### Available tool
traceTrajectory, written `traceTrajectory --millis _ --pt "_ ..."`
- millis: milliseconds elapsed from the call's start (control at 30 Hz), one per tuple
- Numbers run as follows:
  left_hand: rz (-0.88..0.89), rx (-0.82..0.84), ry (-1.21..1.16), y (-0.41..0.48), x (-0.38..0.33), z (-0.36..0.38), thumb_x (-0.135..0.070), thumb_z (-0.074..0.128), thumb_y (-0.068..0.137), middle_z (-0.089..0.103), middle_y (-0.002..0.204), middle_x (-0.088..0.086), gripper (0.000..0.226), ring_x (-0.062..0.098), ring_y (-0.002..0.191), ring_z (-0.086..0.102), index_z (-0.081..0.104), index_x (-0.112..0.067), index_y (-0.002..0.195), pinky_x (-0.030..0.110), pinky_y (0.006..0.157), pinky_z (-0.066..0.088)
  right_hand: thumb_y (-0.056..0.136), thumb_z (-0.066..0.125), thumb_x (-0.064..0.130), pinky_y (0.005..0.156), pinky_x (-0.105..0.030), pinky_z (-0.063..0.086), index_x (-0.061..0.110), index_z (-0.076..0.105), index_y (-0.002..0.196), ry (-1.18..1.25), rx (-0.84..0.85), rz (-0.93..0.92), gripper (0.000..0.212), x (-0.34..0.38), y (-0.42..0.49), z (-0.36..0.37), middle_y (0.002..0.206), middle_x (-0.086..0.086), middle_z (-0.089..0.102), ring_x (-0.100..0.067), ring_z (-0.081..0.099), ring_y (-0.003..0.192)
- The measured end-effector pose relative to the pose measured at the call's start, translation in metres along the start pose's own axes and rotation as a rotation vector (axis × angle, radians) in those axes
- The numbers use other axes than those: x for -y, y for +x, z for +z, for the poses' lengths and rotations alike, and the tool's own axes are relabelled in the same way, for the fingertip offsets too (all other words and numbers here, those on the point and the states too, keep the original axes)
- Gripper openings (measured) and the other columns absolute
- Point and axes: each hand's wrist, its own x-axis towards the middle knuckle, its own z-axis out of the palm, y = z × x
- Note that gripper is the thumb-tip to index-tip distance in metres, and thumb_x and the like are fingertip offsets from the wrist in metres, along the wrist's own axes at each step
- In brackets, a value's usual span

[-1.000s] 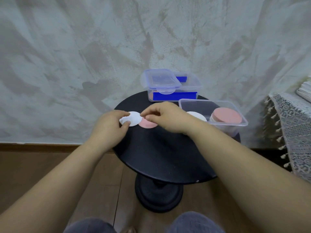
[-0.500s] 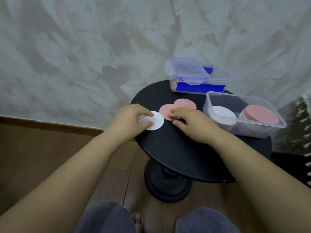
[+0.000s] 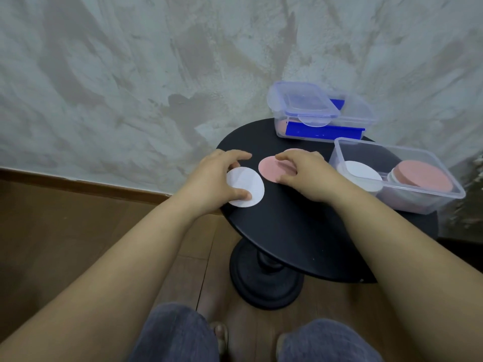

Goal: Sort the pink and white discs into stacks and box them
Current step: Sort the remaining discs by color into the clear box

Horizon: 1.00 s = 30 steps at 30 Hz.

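Note:
A white disc (image 3: 248,185) lies flat near the left edge of the round black table (image 3: 300,231). My left hand (image 3: 214,178) grips it, thumb on its near side and fingers curled over its far edge. Just to its right is a pink disc (image 3: 268,168). My right hand (image 3: 308,176) holds this one, fingers curled on top and thumb at its near edge. Another pink disc (image 3: 295,151) peeks out behind my right fingers. A clear open box (image 3: 423,205) on the right holds a white stack (image 3: 363,173) and a pink stack (image 3: 420,176).
A second clear box (image 3: 321,131) with a blue insert stands at the back of the table, a blue-rimmed lid (image 3: 303,103) lying across its top. A plastered wall is close behind. The table's pedestal base, wooden floor and my knees are below.
My left hand has drawn the white disc away from the pink one toward the near left edge. My right hand stays on the pink disc. The view has shifted left.

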Motion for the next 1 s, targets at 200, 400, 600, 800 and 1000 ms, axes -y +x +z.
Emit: traceTrajectory --millis 200,400,600,800,1000 --pt "-0.172 -0.184 -0.500 -0.012 -0.004 -0.001 -0.014 0.069 0.081 0.062 0.082 -0.011 0.022 0.003 0.075 0.058 0.069 -0.028 0.098 0.013 0.069 0.045 0.081 0.069 0.023 0.106 -0.033 0.032 0.028 0.043 0.136 0.127 -0.074 0.028 0.060 -0.001 -0.001 0.001 0.141 -0.002 0.037 -0.021 0.036 0.129" --pt "-0.279 -0.233 -0.879 -0.030 -0.014 -0.005 -0.020 0.069 0.079 0.074 0.087 -0.005 0.008 0.014 0.082 0.064 0.074 -0.026 0.081 0.034 0.076 0.050 0.087 0.061 0.024 0.099 -0.015 0.026 0.030 0.051 0.128 0.189 -0.186 -0.071 0.042 0.009 -0.024 -0.003 0.138 0.006 0.041 -0.007 0.039 0.125" --pt "-0.041 -0.271 -0.852 -0.046 -0.031 -0.006 -0.014 0.071 0.069 0.071 0.069 -0.012 0.009 0.001 0.069 0.063 0.071 -0.021 0.073 0.012 0.061 0.048 0.090 0.049 0.037 0.057 -0.025 0.055 0.018 0.067 0.093 1.071 0.141 0.118 0.026 0.025 -0.058 -0.015 0.086 -0.009 0.069 -0.018 0.067 0.067" --pt "0.135 -0.114 -0.641 -0.059 -0.031 -0.001 0.010 0.068 0.074 0.066 0.103 0.002 0.025 0.003 0.097 0.063 0.071 -0.013 0.084 0.013 0.082 0.047 0.084 0.059 0.001 0.054 -0.018 0.055 0.017 0.065 0.092 1.238 0.139 0.161 0.019 0.018 -0.064 -0.018 0.066 -0.002 0.070 -0.009 0.065 0.055" --pt "-0.224 -0.185 -0.892 -0.053 -0.027 0.000 -0.010 0.059 0.088 0.068 0.106 0.000 0.026 0.013 0.094 0.068 0.060 -0.021 0.111 0.026 0.077 0.056 0.084 0.061 -0.002 0.058 -0.023 0.057 0.019 0.065 0.094 0.981 0.069 0.040 0.024 0.020 -0.064 -0.020 0.071 -0.003 0.070 -0.013 0.064 0.061"
